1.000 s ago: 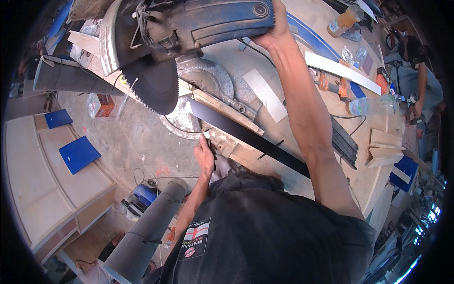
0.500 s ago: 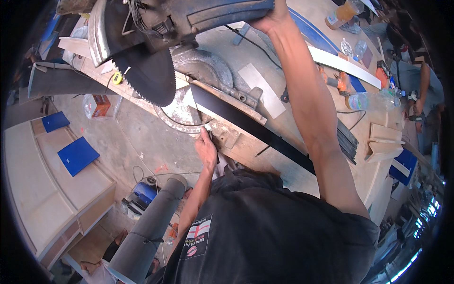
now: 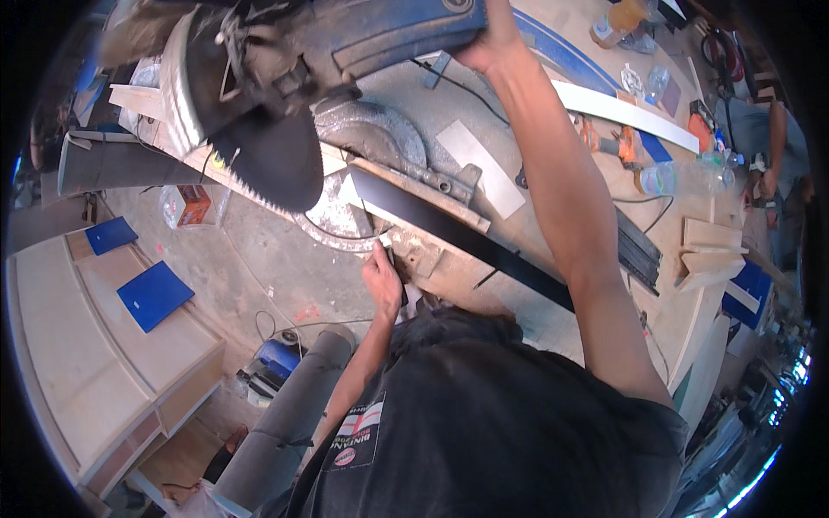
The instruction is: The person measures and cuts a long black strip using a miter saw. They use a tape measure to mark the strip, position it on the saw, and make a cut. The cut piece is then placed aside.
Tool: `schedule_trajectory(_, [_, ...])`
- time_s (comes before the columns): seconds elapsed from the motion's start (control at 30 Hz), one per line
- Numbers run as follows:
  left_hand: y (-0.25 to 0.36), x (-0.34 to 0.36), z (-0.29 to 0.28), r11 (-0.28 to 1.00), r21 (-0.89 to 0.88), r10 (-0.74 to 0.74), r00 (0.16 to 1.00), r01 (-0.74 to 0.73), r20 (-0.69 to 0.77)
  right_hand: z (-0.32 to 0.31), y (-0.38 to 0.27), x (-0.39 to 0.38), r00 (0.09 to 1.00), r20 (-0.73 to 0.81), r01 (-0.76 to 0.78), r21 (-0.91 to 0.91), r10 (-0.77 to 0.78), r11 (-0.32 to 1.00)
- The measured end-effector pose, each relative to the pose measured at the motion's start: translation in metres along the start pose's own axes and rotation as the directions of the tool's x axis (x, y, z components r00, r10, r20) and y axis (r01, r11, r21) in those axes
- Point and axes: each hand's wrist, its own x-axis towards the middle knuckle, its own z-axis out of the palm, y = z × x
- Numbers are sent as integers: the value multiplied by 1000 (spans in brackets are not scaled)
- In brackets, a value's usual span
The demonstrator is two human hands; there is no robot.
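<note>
My right hand [image 3: 494, 45], arm raised, is wrapped round the handle of a miter saw [image 3: 406, 39] at the top of the view. The saw's dark toothed blade [image 3: 281, 164] hangs above its round metal base [image 3: 335, 211]. At the front rim of that base, my left hand [image 3: 382, 283] is closed on a dark handle, thumb uppermost; its fingers are partly hidden. A long board with a black face and pale edge [image 3: 462, 231] lies across the base, against a wooden fence strip [image 3: 423, 192]. The board's pale end is near the blade, which stays apart from it.
Right on the bench are a white strip [image 3: 630, 116], orange power tools [image 3: 609, 142], bottles [image 3: 682, 179] and wood offcuts [image 3: 710, 250]. A wooden cabinet [image 3: 95, 345] with blue panels [image 3: 155, 295] and a grey tube [image 3: 289, 423] stand left. Another person [image 3: 773, 147] is at far right.
The view has shifted slightly, and the saw head with its blade sits a little lower over the base. Both hands keep their holds; the black-faced board stays in place.
</note>
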Motion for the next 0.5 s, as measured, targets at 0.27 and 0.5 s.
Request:
schedule_trajectory(0.27, [-14,5,-4,990,81,-124,989,118,81,-9,-1,0,989,-121,80,-46,-85,996])
schedule_trajectory(0.5, [-36,21,-20,933,-132,-268,891,334,366,-12,2,-52,983,-139,66,-333,-118,941])
